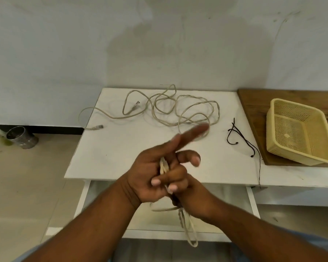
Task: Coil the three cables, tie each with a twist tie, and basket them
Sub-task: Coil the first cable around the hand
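Centre of frame: left hand (150,173) and right hand (191,197) locked together over 1 pale cable (163,166). Left index finger straight, pointing to upper right; other fingers curled round the bundled strands. Right hand just below and right of it, wrapped on the same bundle. Ownership of the overlapping fingertips: cannot tell.

Long axis of the bundle near vertical in frame. Long loops hanging from the grip toward lower centre, in front of the table edge. Looks part-coiled, no tie on it.

Upper centre, on white table (112,154): loose cables (170,108) in 1 tangle, uncoiled, well apart from both hands.

Right of centre: dark twist ties (237,133) flat on the table, up and right of the grip, nearer the right hand. Probable next reach, judgement only: right hand to a tie, left hand holding the bundle.

Far right: yellow mesh basket (295,105) on wooden board (254,103), beyond the ties. No cable inside; 0 of 3 basketed.
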